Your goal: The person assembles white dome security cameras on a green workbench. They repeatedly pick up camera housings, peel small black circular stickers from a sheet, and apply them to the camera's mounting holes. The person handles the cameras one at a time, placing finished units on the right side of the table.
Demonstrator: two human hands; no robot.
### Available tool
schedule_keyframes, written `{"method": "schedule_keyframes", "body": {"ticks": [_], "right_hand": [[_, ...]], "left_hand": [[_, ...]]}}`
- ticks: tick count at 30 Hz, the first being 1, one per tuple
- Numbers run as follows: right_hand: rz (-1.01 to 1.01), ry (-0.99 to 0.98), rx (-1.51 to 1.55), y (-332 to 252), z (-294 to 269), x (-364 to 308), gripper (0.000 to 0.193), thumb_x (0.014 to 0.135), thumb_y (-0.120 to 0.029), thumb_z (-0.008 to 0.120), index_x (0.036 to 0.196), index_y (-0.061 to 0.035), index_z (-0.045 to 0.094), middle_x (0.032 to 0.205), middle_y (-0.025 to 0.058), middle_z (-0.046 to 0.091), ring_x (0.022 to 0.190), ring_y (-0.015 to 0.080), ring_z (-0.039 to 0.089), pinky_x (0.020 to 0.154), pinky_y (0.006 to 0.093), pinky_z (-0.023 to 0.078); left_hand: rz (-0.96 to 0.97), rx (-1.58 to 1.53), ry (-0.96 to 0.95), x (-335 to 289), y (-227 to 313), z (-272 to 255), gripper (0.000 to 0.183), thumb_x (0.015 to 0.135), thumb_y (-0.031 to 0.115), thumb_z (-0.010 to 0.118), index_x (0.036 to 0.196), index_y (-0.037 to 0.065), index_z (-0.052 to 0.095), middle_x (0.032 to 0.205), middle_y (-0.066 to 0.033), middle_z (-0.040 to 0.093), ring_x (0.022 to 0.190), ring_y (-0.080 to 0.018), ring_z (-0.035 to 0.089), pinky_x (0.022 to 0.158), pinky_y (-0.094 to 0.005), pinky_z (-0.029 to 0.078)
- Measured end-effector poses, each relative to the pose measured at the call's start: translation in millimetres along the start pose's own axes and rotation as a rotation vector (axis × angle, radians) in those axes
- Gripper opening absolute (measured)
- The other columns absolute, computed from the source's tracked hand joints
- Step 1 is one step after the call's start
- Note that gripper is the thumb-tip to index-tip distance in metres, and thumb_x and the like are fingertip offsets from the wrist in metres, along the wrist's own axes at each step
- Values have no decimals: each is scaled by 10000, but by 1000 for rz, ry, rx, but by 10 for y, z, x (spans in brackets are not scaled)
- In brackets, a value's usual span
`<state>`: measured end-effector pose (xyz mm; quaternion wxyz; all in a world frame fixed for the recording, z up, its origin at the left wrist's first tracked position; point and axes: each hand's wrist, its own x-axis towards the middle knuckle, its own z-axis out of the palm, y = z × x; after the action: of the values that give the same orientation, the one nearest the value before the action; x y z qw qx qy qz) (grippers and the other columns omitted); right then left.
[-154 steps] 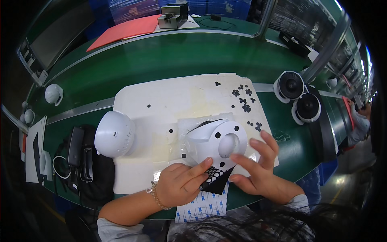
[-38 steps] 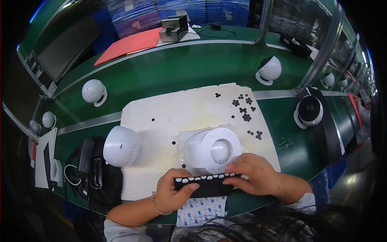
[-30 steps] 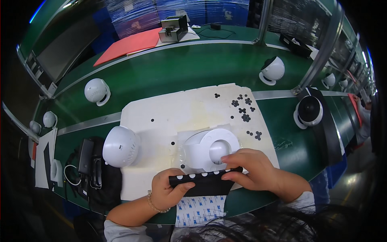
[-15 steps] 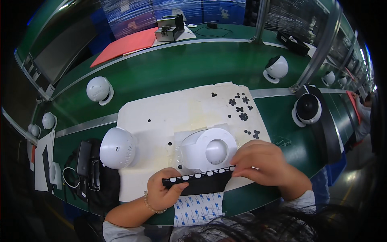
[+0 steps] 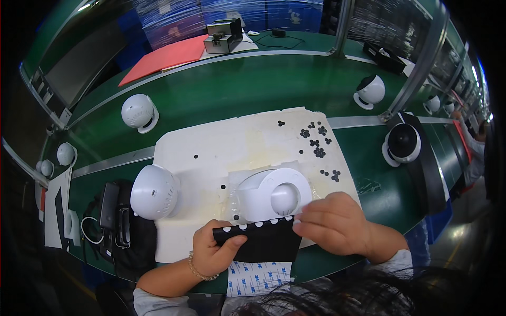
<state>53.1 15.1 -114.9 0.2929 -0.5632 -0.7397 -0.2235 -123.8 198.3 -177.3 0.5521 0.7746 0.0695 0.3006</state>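
My left hand (image 5: 217, 248), with a beaded bracelet at the wrist, grips the left end of a black sheet (image 5: 266, 245) whose folded-over top edge carries a row of white round spots. At the sheet's right end my right hand (image 5: 334, 224) has its fingers pinched together; whether a small piece is between them is hidden. Just beyond the sheet lies a white rounded housing (image 5: 258, 197) on its side, its ring-shaped base facing up. White backing paper with blue print (image 5: 258, 279) hangs below the sheet.
A pale cardboard mat (image 5: 211, 137) bears several small black round pads (image 5: 319, 152) at its right. White camera-like units (image 5: 154, 192) stand left on the mat, on the green belt (image 5: 226, 84) and at the right (image 5: 401, 143). A black bag (image 5: 138, 237) lies at the left.
My right hand has shifted slightly left along the sheet's edge, and fewer white spots show. More of the sheet's black face is visible. White units on the far belt have moved right.
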Motion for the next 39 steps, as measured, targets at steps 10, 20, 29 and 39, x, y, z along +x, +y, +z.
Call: {"method": "schedule_keyframes", "body": {"ticks": [10,20,29,39], "right_hand": [[95,245,412,-34,192,63,328,670,-41,647,988,-96,586,968,91,573,799,201,565,645,303,425],[185,111,597,-41,110,-6,366,684,20,629,1021,-80,524,953,130,546,806,233,566,675,323,440],[631,319,1007,376,314,27,659,796,117,454,1338,-90,140,1150,146,364,841,120,519,753,258,430],[532,262,756,359,339,-30,601,782,107,494,1292,-61,224,1065,131,444,829,135,542,725,259,436]], "left_hand": [[101,165,-53,31,60,-1,241,748,120,679,853,-10,506,625,-76,600,517,-123,562,481,-241,439],[213,181,-194,82,101,-45,189,686,58,664,830,38,543,825,-103,619,737,-204,591,611,-319,442],[589,573,-306,178,72,25,196,601,39,582,771,120,527,1197,-59,531,1144,-263,456,902,-429,322],[577,560,-281,143,53,30,170,611,38,577,753,118,530,1160,-35,559,1125,-247,476,899,-445,310]]}}
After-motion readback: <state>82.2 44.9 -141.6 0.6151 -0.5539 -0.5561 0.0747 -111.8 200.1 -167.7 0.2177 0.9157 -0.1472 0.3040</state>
